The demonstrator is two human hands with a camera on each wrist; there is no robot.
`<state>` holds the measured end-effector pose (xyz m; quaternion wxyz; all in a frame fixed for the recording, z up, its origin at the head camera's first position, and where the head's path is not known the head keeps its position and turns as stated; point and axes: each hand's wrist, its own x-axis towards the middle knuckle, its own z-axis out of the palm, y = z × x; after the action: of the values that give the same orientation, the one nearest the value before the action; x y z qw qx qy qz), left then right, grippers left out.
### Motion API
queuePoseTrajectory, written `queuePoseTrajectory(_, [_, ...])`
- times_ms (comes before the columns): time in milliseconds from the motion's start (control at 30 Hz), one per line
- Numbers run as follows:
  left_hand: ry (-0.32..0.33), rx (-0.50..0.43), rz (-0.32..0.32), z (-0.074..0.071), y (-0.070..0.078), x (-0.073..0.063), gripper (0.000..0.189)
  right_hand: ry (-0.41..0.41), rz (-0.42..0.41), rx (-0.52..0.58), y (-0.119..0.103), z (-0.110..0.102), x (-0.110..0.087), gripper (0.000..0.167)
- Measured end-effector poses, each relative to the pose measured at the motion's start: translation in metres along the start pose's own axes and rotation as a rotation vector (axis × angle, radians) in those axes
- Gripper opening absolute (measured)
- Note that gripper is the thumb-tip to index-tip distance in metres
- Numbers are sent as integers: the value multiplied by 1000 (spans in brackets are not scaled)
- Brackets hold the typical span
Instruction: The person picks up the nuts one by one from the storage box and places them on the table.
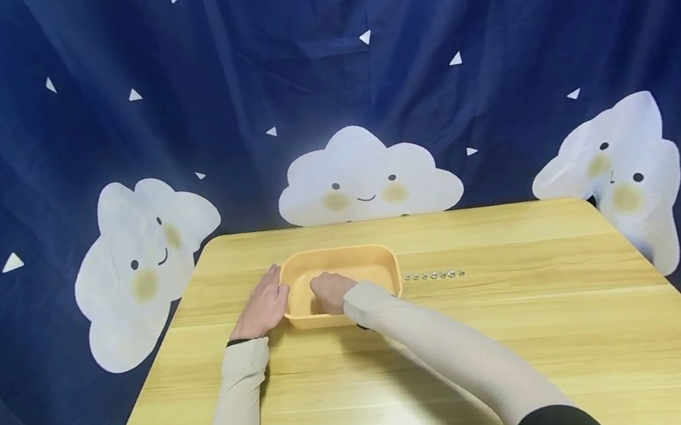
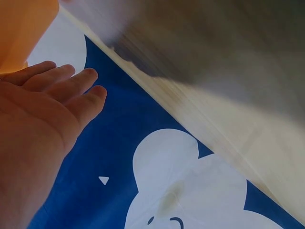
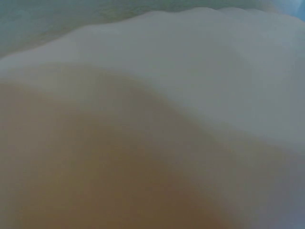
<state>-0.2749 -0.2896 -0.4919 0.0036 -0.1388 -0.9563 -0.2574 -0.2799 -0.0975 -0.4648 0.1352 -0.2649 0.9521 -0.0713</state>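
Note:
An orange rectangular plastic bin stands on the wooden table. My left hand rests against its left side, fingers stretched out; in the left wrist view the same hand lies with straight fingers near the orange wall. My right hand reaches down inside the bin, knuckles up and fingers hidden below, so I cannot tell whether it holds anything. The right wrist view is a close blur. Just right of the bin, several small shiny silver pieces lie in a row.
The light wooden table extends around the bin and meets a dark blue curtain with white clouds and triangles along its back and sides. My right forearm crosses over the bin's near right corner.

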Motion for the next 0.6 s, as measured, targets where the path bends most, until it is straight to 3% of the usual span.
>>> queuePoseTrajectory(400, [6, 12, 11, -1, 1, -1, 59, 50, -54, -4, 1, 0, 0, 9])
queuePoseTrajectory(600, [11, 10, 17, -1, 0, -1, 58, 34, -79, 41, 3, -1, 0, 26])
